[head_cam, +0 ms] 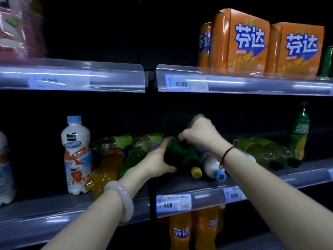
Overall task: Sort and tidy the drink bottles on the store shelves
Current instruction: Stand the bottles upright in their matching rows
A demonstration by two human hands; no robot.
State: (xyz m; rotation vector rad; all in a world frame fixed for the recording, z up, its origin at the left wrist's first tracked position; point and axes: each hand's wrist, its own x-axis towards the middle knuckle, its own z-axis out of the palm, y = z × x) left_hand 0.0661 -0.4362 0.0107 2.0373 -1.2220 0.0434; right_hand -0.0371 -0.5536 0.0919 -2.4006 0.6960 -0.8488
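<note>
The dark green bottle point(177, 150), lying in the heap at five o'clock of centre on the middle shelf point(173, 184), is gripped by the curled fingers of the left hand point(158, 159) and right hand point(200, 135), so the white bottle point(211, 166) at its four o'clock may be rolled off the edge if it is yanked out.

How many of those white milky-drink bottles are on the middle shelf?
3. An upright white bottle stands left of the pile, a cut-off white bottle at the frame's left edge, and a lying white bottle in the pile. More may be hidden.
</note>
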